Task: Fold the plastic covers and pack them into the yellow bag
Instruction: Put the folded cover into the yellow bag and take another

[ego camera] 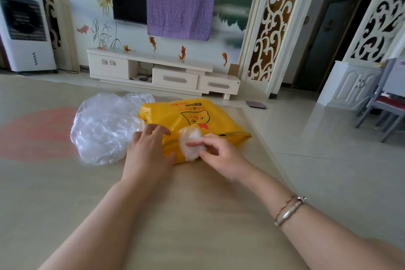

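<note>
A yellow bag (186, 114) with red print lies on the table (197, 215), its near edge facing me. My right hand (217, 153) grips a folded, bunched clear plastic cover (191, 141) at the bag's near edge. My left hand (149, 149) rests on the bag's near left corner with the thumb against the yellow plastic, fingers spread over it. A pile of loose clear plastic covers (103, 129) lies to the left of the bag, touching it.
The table's right edge runs diagonally just right of the bag. Beyond lie a tiled floor, a white TV cabinet (157, 72), a white air cooler (26, 28) at the left, and a grey chair (381, 103) at the right.
</note>
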